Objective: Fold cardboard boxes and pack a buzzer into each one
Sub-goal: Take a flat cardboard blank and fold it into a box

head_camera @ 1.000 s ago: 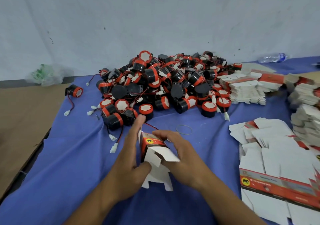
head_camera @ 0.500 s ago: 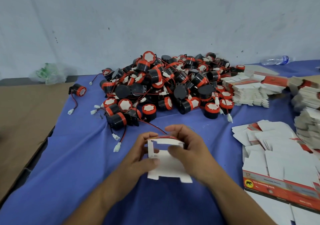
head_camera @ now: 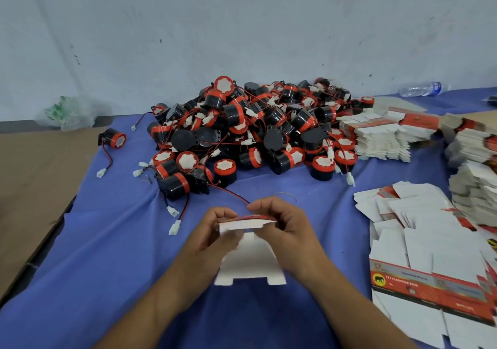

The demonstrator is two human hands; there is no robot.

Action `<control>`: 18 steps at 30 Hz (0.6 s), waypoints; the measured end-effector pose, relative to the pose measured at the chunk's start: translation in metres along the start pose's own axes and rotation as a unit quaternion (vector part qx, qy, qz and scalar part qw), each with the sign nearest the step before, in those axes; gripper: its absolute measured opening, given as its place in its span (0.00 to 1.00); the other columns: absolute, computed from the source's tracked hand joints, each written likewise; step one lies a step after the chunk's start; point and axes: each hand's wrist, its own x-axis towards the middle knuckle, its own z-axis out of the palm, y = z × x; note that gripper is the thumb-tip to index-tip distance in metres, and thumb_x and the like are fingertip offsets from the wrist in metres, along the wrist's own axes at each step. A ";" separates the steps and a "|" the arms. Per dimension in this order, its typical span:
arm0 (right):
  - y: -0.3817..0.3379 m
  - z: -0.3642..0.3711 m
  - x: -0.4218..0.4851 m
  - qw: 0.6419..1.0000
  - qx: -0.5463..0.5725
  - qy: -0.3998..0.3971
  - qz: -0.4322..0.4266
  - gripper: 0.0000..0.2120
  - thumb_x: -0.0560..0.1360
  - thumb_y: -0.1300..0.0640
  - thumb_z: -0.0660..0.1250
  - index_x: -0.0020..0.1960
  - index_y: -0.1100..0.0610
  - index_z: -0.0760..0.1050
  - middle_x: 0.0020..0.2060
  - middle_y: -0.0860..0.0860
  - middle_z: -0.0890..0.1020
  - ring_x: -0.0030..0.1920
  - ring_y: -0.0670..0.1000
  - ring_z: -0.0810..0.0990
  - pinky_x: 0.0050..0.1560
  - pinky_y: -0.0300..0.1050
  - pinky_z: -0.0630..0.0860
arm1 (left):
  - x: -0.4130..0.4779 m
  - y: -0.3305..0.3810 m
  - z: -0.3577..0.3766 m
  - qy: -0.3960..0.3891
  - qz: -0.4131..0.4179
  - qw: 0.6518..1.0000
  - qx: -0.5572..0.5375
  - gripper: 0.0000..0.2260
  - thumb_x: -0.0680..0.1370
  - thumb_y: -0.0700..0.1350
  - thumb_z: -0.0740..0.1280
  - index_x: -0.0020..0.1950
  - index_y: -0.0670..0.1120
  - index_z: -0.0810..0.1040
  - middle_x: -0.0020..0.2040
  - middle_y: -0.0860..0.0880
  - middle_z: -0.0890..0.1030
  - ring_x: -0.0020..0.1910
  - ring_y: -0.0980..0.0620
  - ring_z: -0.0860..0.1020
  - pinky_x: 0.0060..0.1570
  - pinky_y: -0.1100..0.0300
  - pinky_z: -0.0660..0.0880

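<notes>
A partly folded cardboard box (head_camera: 250,262), white inside with a red printed edge, is held over the blue cloth in front of me. My left hand (head_camera: 212,238) grips its left side and my right hand (head_camera: 285,227) pinches its top right edge. One white flap lies folded flat across the top, and the lower flaps hang toward me. A big heap of black and red buzzers (head_camera: 255,130) with red wires and white plugs lies beyond the box. One buzzer (head_camera: 113,139) sits apart at the left.
Flat unfolded boxes (head_camera: 430,254) are spread at the right, with stacked bundles (head_camera: 382,136) behind them. A plastic bottle (head_camera: 419,89) lies by the wall at back right, a crumpled bag (head_camera: 67,112) at back left. A rubber band (head_camera: 287,196) lies behind my hands. Brown floor (head_camera: 32,187) is left of the cloth.
The box has been turned from side-on to facing me, and the top flap has been folded down flat. Both hands have kept hold of it throughout.
</notes>
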 end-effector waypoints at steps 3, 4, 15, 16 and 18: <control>-0.001 0.002 -0.004 0.987 0.011 -0.147 -0.070 0.15 0.74 0.46 0.69 0.61 0.43 0.78 0.55 0.40 0.83 0.57 0.42 0.80 0.56 0.40 0.75 | 0.004 -0.002 -0.002 0.067 0.039 0.996 0.034 0.09 0.79 0.51 0.65 0.53 0.48 0.79 0.46 0.47 0.83 0.45 0.51 0.80 0.44 0.57 0.78; -0.002 0.002 -0.005 0.976 0.001 -0.199 -0.090 0.20 0.76 0.42 0.68 0.67 0.42 0.74 0.64 0.42 0.79 0.65 0.46 0.76 0.63 0.45 0.74 | 0.005 -0.003 -0.004 0.094 0.053 0.993 0.042 0.07 0.82 0.45 0.63 0.51 0.47 0.80 0.44 0.51 0.83 0.42 0.54 0.80 0.42 0.61 0.77; -0.003 0.004 -0.002 0.977 0.007 -0.187 -0.102 0.23 0.70 0.41 0.74 0.64 0.39 0.75 0.58 0.37 0.81 0.57 0.38 0.79 0.55 0.33 0.75 | 0.008 -0.001 -0.009 0.088 0.014 0.992 -0.085 0.13 0.74 0.50 0.64 0.53 0.47 0.81 0.50 0.43 0.83 0.49 0.41 0.81 0.47 0.48 0.77; -0.002 0.005 -0.002 0.986 0.013 -0.140 -0.091 0.20 0.69 0.41 0.73 0.60 0.40 0.78 0.52 0.36 0.83 0.49 0.37 0.81 0.49 0.31 0.75 | 0.008 -0.002 -0.008 0.075 0.018 0.994 -0.073 0.15 0.75 0.51 0.63 0.57 0.47 0.80 0.53 0.42 0.83 0.52 0.39 0.81 0.50 0.45 0.77; 0.000 0.005 0.000 0.996 0.017 -0.053 -0.072 0.18 0.67 0.39 0.72 0.55 0.43 0.80 0.40 0.38 0.82 0.38 0.37 0.79 0.41 0.30 0.74 | 0.006 -0.005 -0.006 0.055 0.025 0.996 -0.059 0.17 0.77 0.54 0.60 0.61 0.49 0.78 0.58 0.42 0.81 0.58 0.39 0.79 0.60 0.42 0.74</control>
